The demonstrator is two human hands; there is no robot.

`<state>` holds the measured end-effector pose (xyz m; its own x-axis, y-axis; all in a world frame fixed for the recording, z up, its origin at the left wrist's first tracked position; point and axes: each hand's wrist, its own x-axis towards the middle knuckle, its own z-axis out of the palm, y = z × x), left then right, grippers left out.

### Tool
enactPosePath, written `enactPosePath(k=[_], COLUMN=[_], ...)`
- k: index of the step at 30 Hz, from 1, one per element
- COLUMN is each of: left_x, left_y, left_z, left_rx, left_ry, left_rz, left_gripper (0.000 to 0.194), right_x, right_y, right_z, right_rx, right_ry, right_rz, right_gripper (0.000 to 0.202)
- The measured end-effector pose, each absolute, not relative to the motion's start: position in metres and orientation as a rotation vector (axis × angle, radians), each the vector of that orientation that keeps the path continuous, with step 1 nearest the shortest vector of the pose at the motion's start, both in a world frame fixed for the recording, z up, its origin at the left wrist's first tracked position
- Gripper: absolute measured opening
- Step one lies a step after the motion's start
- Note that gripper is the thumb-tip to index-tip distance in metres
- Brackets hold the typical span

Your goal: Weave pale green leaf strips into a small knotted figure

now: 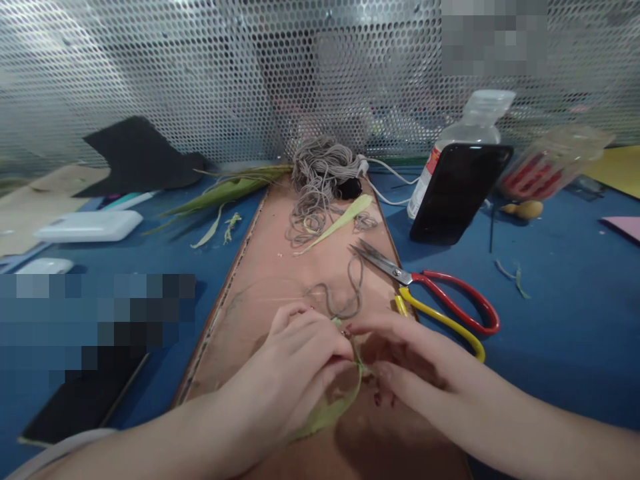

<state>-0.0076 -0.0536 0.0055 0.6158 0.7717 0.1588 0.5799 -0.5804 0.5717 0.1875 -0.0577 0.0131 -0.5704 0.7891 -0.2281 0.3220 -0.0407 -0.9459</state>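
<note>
A pale green leaf strip (333, 410), which looks like corn husk, hangs curved beneath my left hand (305, 357). The fingers of that hand are closed on it. My right hand (415, 363) is curled opposite, its thumb and fingers at a thin strand of the leaf, its index fingertip close to the left fingers. From the pinched spot a grey cord (360, 287) loops away over the brown board (240, 320). Scissors (400, 273) with one red and one yellow handle lie just beyond my right hand, blades partly apart. The fingers hide the exact grip.
A heap of grey cord (323, 173) and a leaf piece (343, 223) lie at the board's far end. Right of it, a black phone (460, 193) leans on a bottle (435, 167), beside a tipped jar (555, 163). Green husks (235, 187) and a white case (90, 227) are left.
</note>
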Motion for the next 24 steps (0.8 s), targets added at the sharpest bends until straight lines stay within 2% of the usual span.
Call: enactPosePath(k=[4,10,14,16,19,24], left_x=[-0.008,-0.010,-0.010,-0.010,-0.010,-0.013], left_y=[-0.052,-0.057,-0.060,-0.060,-0.058,-0.057], left_z=[0.003,0.003,0.000,-0.004,-0.006,0.002], left_rx=[2.416,2.439,2.269,2.165,2.202,2.463], left_ry=[1.049,1.073,1.177,1.259,1.269,1.083], left_rz=[0.567,0.771,0.777,0.774,0.762,0.867], left_gripper=[0.017,0.020,0.014,0.017,0.026,0.020], right_x=[0.186,0.185,0.186,0.187,0.187,0.186], right_y=[-0.054,-0.051,-0.049,-0.050,-0.051,-0.052], right_z=[0.010,0.014,0.021,0.022,0.019,0.007], right_rx=[-1.153,-1.130,-1.052,-1.079,-1.098,-1.117], right_ry=[-1.933,-1.884,-1.925,-1.922,-1.918,-1.756], right_rz=[1.566,1.728,1.870,1.916,1.925,1.878], right_gripper=[0.036,0.030,0.032,0.027,0.023,0.024])
